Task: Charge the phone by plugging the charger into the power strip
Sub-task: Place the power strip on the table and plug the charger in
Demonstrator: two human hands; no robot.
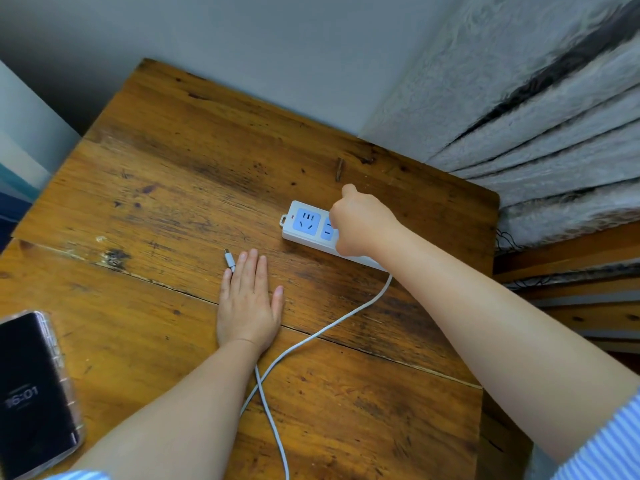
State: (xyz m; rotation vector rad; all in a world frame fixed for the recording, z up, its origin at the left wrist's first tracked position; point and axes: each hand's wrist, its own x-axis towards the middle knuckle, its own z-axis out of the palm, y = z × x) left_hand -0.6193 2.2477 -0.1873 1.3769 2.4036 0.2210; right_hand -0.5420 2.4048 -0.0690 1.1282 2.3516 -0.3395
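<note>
Right hand (360, 225) is curled into a fist over the power strip (306, 225), probably round the charger, which is hidden. Left hand (247, 306) lies flat and open, pinning the cable (332, 323). The plug end (229, 260) pokes out beside its fingertips. Cable's light and floppy, so grab that stiff tip. Phone (34, 393) sits well apart, unplugged.

The phone (36, 393) screen reads, seemingly, "16:01".
</note>
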